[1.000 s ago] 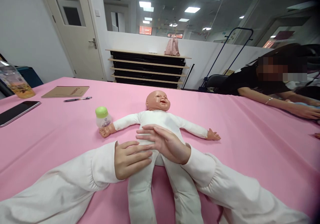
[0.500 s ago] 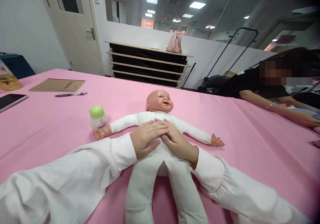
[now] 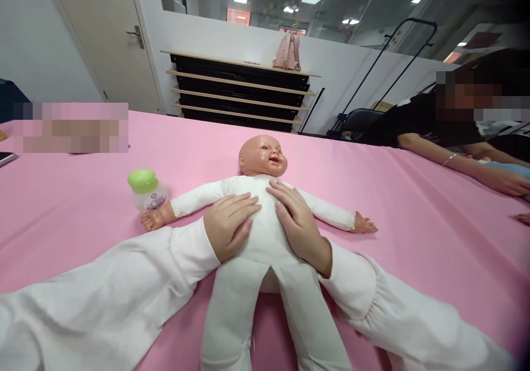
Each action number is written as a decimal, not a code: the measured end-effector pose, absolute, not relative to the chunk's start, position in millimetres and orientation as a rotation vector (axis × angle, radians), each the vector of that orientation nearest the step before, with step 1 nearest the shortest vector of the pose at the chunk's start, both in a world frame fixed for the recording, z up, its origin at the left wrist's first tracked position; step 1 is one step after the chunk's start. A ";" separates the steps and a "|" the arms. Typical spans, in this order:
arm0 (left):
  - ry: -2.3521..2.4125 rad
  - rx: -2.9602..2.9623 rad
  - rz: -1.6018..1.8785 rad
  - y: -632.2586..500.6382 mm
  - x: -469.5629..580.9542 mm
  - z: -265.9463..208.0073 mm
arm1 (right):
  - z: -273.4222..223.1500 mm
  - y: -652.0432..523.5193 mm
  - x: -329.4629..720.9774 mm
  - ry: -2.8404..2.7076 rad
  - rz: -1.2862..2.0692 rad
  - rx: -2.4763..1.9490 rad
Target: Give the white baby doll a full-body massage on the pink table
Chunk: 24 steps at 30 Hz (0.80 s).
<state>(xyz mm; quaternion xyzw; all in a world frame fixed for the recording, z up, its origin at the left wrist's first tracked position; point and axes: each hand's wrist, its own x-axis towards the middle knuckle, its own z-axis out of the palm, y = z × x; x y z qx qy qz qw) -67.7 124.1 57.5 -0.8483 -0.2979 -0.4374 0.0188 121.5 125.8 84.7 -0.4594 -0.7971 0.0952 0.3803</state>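
Pink cloth covers the long table (image 3: 414, 216), which fills most of the frame from the near edge to the far wall. Against that wall a low rack of black shelves (image 3: 240, 97) is seen, with a small pink backpack (image 3: 286, 53) set on its top. At the right edge, another person's arm (image 3: 464, 167) in a dark top is stretched across the cloth, well apart from the work at centre.

At centre a baby doll (image 3: 265, 222) in a white suit is laid on its back, head pointing away, arms spread wide and legs running off the bottom of the view. The left hand (image 3: 229, 224) is laid flat on the doll's chest, fingers extended and close together, nothing gripped. The right hand (image 3: 298, 224) is laid beside it on the other half of the chest, fingers likewise straight and loosely spread, nothing held. A strip of white suit is left bare between the two palms.

A second ago the hands were overlapped low on the belly; half a second ago they were pressed together mid-torso. Now they are parted and moved up toward the shoulders, so an upward and outward stroke across the chest is judged to be under way, with neither hand lifted off.

Just beside the doll's outstretched hand, a small bottle with a green cap (image 3: 146, 190) is stood upright on the cloth.
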 end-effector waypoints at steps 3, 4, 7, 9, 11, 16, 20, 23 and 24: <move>-0.612 -2.623 -1.385 120.9 -68.7 61.2 | 87.0 121.5 122.3 -2.009 0.228 -0.957; -0.540 -2.643 -1.392 119.9 -68.4 61.9 | 88.5 120.2 122.5 -2.046 0.236 -0.872; -0.501 -2.745 -1.329 118.5 -67.3 61.6 | 92.0 118.8 122.5 -2.185 0.271 -0.726; -0.612 -2.817 -1.181 118.5 -67.0 60.6 | 92.2 120.3 121.9 -2.240 0.276 -0.773; -0.746 -2.847 -1.055 118.9 -67.2 59.8 | 90.6 122.6 121.1 -2.261 0.273 -0.869; -0.736 -2.687 -1.273 120.0 -68.1 61.1 | 86.1 124.7 120.2 -2.145 0.295 -0.982; -0.529 -2.603 -1.405 119.5 -69.7 65.4 | 86.0 122.8 122.5 -2.072 0.347 -0.927; -0.377 -2.679 -1.388 118.8 -70.5 66.1 | 86.9 122.1 125.3 -2.125 0.351 -0.817; -0.337 -2.720 -1.365 118.7 -70.7 65.6 | 87.2 122.2 126.1 -2.157 0.349 -0.770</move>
